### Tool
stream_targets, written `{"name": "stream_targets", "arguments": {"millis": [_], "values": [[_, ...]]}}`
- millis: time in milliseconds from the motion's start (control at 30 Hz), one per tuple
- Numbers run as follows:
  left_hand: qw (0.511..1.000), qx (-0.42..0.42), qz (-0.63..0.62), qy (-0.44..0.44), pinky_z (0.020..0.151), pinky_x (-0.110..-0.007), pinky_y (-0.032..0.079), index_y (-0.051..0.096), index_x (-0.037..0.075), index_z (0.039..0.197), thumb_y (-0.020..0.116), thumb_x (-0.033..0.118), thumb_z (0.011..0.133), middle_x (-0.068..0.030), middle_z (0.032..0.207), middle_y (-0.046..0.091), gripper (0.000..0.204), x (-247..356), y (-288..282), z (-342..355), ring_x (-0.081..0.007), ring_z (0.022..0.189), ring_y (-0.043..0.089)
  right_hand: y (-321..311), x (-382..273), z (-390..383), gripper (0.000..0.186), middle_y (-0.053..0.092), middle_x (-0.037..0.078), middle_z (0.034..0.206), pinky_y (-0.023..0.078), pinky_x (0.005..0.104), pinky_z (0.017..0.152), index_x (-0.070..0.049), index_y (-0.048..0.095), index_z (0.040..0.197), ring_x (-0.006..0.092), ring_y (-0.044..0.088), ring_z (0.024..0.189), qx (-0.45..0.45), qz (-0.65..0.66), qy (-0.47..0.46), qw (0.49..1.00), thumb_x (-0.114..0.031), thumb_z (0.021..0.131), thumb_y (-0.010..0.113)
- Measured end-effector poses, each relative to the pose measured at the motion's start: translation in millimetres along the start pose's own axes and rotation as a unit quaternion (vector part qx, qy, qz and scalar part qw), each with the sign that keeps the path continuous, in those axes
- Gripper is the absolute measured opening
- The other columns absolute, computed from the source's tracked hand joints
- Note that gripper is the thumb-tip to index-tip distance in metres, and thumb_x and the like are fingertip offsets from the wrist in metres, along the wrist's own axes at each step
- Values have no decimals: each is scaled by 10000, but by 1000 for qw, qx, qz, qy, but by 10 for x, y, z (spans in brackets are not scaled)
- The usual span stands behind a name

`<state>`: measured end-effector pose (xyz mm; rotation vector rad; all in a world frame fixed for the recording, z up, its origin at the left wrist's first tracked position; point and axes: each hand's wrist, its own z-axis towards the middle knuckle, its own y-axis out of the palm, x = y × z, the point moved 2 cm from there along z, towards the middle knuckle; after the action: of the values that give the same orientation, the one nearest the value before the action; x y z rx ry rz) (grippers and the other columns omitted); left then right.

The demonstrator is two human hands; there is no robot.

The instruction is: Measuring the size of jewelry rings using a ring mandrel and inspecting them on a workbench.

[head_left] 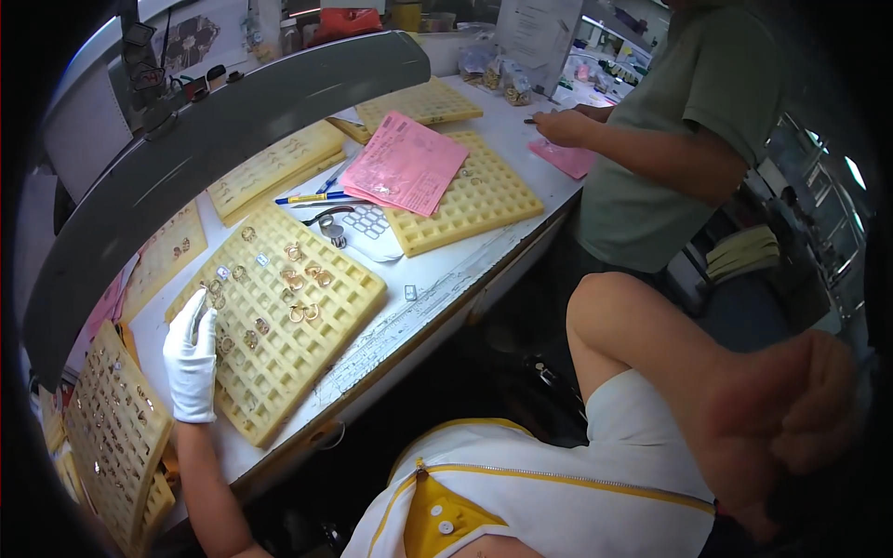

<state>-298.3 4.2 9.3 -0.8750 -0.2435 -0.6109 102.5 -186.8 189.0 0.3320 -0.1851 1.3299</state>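
Toward nine o'clock in the head view, the white-gloved left hand [193,361] reaches over the near-left edge of a pale yellow pocketed tray [279,377]. Its grip is narrow, thumb and fingertips close together beside a small group of rings [217,296]; whether one is pinched there I cannot tell. More gold-coloured rings [296,277] sit in the same tray, to the one and three o'clock side of that hand. At four o'clock the bare right hand [791,409] is raised well away from the tabletop [363,349], its fingers curled; it is blurred, and I cannot tell whether its grip holds anything.

At eight o'clock a tilted tray [116,423] carries many small pieces. Toward ten o'clock lie a blue pen [316,198] and, just beside it, dark-handled pliers [327,213]. Between eleven and twelve, pink slips [409,163] partly cover a second pocketed tray [498,200]. A grey lamp hood [214,107] arches from eight to twelve. At two o'clock a co-worker in a green shirt [674,149] stands by the tabletop, both hands [563,128] together above another pink slip [565,160].
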Motion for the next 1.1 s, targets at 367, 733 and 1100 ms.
{"name": "stream_targets", "arguments": {"millis": [367, 733, 1100], "values": [[1000, 7, -2, 3, 845, -328, 488, 610, -6, 1167, 616, 38, 875, -160, 1039, 661, 295, -20, -1, 0, -252, 935, 633, 60, -67, 114, 356, 406, -44, 569, 295, 144, 413, -108, 327, 514, 42, 327, 420, -5, -6, 61, 998, 141, 619, 557], [1000, 10, -12, -14, 856, -323, 489, 625, -13, 1131, 634, 44, 862, -150, 1062, 666, 276, 46, -4, -14, -247, 953, 636, 360, 633, -1267, 436, 330, -18, 488, 238, 279, 522, -200, 418, 646, 110, 255, 485, 8, 32, 405, 914, -547, 910, 435], [997, 53, -43, -34, 797, -312, 516, 647, 3, 1082, 646, 73, 852, -157, 1014, 675, 241, -16, -37, 82, -265, 900, 656, 1214, 1087, -2269, 296, 635, 89, 730, 466, 339, 518, -54, 679, 962, 249, 591, 571, -353, 130, 297, 877, -127, 698, 790]]}}
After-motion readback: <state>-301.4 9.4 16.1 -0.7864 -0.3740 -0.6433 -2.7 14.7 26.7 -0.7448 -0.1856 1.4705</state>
